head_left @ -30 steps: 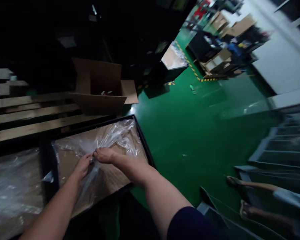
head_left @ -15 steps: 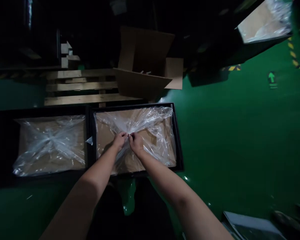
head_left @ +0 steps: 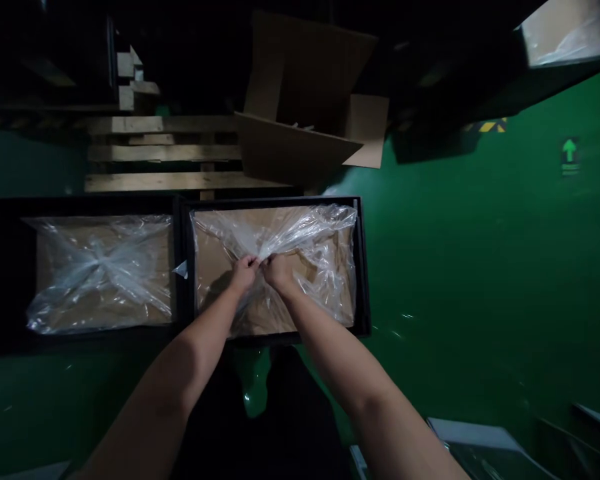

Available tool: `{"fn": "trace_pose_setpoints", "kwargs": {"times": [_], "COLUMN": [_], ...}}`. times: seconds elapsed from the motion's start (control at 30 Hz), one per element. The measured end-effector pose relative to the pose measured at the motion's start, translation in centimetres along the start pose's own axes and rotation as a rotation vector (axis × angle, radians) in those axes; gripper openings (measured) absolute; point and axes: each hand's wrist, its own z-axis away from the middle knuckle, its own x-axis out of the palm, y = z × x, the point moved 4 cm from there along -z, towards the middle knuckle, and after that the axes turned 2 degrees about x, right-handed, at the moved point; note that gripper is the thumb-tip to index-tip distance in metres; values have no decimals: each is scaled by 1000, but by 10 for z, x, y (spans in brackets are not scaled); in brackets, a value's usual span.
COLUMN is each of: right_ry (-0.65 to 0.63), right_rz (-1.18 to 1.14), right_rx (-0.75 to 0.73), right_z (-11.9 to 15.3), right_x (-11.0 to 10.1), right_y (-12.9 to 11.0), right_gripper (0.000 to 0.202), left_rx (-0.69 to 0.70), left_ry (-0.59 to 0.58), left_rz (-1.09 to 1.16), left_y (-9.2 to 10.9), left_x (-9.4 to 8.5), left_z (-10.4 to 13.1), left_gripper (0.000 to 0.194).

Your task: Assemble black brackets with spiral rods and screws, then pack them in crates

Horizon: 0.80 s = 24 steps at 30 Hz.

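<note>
Shifted the view slightly since 0.5 s ago, carrying the open carton (head_left: 297, 143) a little higher and further right in the frame; kept left hand (head_left: 244, 271) and right hand (head_left: 279, 270) together on clear plastic film (head_left: 300, 230). Pinching its bunched twist near the frame's centre, with fingers of both closed on it, the right ones partly hidden. Drawing it together over brown cardboard (head_left: 211, 257), inside the near crate (head_left: 363, 280), black and at mid-frame. Seeing a 2nd crate (head_left: 105, 205) alongside at left, with a twisted sheet (head_left: 100, 263) inside; a wooden pallet (head_left: 165, 181) in the upper left; green floor (head_left: 480, 253) and a painted arrow (head_left: 569, 151) at right.
</note>
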Motion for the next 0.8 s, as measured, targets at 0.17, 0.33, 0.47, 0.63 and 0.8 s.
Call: {"fn": "trace_pose_setpoints", "kwargs": {"times": [0.17,0.33,0.47,0.63,0.8], "right_ry": [28,134,223,107,98], "right_rz": [-74,-258,-582,-801,-1228], "right_rx": [-96,-202,-154,-310,-5], "right_z": [-1,9,3,-10,0], "right_x": [13,31,29,20,35], "right_y": [5,25,46,41,58], "right_gripper": [23,25,43,44,36], "left_rx": [-23,-126,-134,-67,-17], "left_ry": [84,24,-61,-124,-84], "left_rz": [14,122,153,76,6], "left_y": [-5,-12,-7,6,9], "left_x": [-2,-6,-10,-14,-18], "left_z": [-3,-3,2,1,2], "left_gripper": [13,23,32,26,21]}}
